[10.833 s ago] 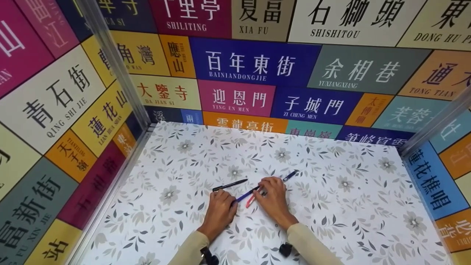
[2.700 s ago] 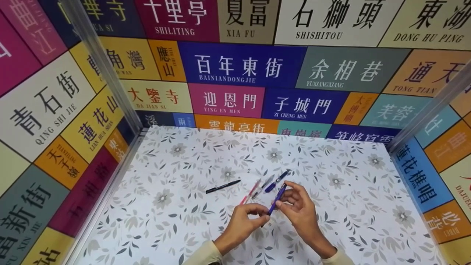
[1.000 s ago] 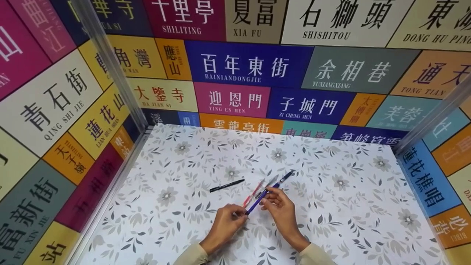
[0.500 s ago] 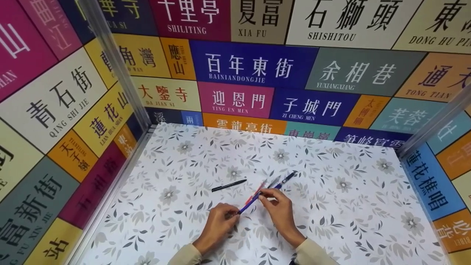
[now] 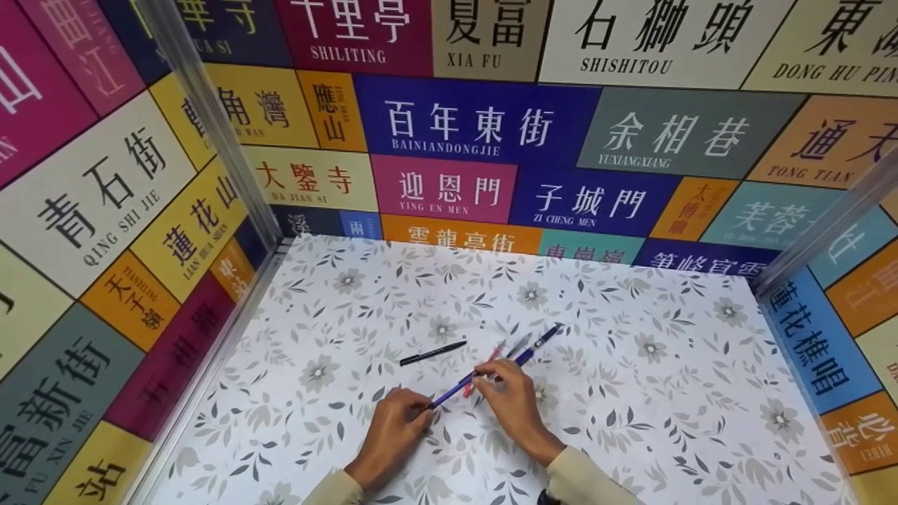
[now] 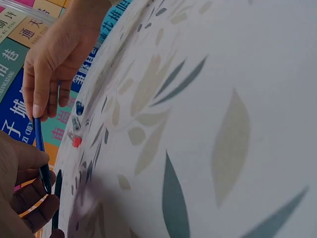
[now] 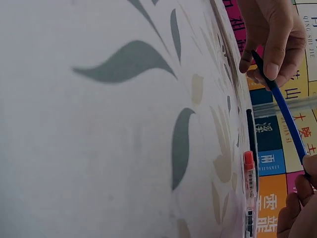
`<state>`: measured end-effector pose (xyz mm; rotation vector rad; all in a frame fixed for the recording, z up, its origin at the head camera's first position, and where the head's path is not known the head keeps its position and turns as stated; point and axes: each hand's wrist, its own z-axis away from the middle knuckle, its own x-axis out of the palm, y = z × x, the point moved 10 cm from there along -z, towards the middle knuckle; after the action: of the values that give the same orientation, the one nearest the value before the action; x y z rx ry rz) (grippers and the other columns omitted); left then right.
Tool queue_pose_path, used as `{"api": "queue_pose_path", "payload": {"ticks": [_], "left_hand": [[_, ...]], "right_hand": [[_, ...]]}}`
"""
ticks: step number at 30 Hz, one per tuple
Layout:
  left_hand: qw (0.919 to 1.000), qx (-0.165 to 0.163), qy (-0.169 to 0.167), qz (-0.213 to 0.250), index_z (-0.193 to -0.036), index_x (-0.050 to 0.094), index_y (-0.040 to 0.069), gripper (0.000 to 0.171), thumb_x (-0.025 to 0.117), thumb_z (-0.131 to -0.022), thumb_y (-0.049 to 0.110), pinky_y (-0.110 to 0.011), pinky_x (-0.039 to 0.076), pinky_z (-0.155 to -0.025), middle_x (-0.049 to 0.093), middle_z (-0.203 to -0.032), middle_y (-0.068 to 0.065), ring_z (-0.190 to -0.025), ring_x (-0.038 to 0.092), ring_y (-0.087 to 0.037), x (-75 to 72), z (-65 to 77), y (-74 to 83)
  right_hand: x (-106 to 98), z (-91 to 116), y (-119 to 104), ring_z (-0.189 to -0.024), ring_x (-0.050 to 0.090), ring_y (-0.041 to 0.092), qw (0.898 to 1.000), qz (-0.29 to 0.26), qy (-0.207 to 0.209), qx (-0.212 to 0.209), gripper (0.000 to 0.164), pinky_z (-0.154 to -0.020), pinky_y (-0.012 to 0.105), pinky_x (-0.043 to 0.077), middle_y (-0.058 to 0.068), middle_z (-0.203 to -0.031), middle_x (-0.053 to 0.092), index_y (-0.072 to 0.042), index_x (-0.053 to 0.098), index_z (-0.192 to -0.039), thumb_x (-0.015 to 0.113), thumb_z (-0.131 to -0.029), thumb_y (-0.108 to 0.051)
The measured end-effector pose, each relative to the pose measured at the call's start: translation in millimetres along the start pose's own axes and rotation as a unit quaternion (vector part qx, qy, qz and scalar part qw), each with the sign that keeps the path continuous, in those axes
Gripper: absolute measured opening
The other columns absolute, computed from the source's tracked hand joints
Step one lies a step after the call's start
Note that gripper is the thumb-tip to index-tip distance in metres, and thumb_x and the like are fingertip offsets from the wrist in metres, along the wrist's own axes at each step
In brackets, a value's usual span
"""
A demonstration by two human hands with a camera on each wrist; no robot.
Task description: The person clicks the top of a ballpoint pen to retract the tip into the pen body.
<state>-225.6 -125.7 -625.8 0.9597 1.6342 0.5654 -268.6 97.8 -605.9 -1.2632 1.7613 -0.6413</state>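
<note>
A slim blue pen (image 5: 452, 391) slants between my two hands above the patterned table. My left hand (image 5: 393, 431) pinches its dark lower-left end with thumb and fingers; the right wrist view shows this black tip (image 7: 263, 64) between them. At the upper-right end, my right hand (image 5: 515, 403) pinches the same pen between thumb and fingertips. Just beyond the right hand lie a red pen (image 5: 468, 391), partly covered by it, a clear grey pen (image 5: 519, 345) and a dark blue pen (image 5: 541, 341). A black pen (image 5: 433, 353) lies apart, farther left.
The table (image 5: 631, 435) wears a white cover with grey leaves and flowers. Walls of colourful sign panels (image 5: 477, 119) rise at the back and both sides, with clear corner strips (image 5: 231, 154) at their joints.
From 2.7 seconds ago, both hands have moved left with the blue pen, which has gone from steep to a flatter slant. In the last second they have shifted farther left. The black pen stays put.
</note>
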Motion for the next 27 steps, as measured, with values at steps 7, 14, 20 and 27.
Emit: {"api": "queue_pose_path", "payload": {"ticks": [7,14,20,27], "left_hand": [[0.9989,0.018,0.020,-0.037,-0.092,0.084,0.015,0.013,0.091,-0.087,0.005,-0.035,0.054,-0.080,0.075,-0.089,0.010,-0.087,0.066,-0.014,-9.3,5.8,-5.8],[0.9939,0.056,0.037,-0.087,-0.091,0.084,0.015,0.016,0.092,-0.085,0.004,-0.037,0.054,-0.078,0.075,-0.088,0.008,-0.086,0.065,-0.014,-12.6,4.9,-2.4],[0.9918,0.050,0.040,-0.111,-0.091,0.084,0.016,0.015,0.092,-0.084,0.006,-0.038,0.053,-0.078,0.074,-0.087,0.008,-0.087,0.063,-0.013,-15.7,6.7,-9.2],[0.9905,0.047,0.052,-0.119,-0.094,0.085,0.017,0.016,0.092,-0.084,0.006,-0.045,0.053,-0.084,0.075,-0.091,0.009,-0.092,0.065,-0.014,-22.4,9.4,-17.7]], "right_hand": [[13,1,-5,-0.101,0.067,0.022,0.999,0.040,-0.014,-0.030,0.021,-0.093,0.029,0.053,-0.004,-0.102,0.079,-0.005,0.083,-0.105,0.091,-0.086,0.000],[16,2,-4,-0.102,0.061,0.019,0.997,0.073,-0.010,-0.005,0.020,-0.093,0.036,0.048,-0.002,-0.101,0.073,-0.011,0.084,-0.102,0.092,-0.085,-0.002],[26,-1,-7,-0.103,0.060,0.021,0.996,0.090,-0.024,-0.015,0.019,-0.093,0.041,0.047,0.001,-0.086,0.069,-0.012,0.083,-0.100,0.092,-0.086,-0.004],[37,-5,-13,-0.098,0.059,0.021,0.993,0.104,-0.034,-0.037,0.018,-0.091,0.046,0.045,-0.003,-0.082,0.071,-0.012,0.082,-0.096,0.093,-0.084,-0.004]]}}
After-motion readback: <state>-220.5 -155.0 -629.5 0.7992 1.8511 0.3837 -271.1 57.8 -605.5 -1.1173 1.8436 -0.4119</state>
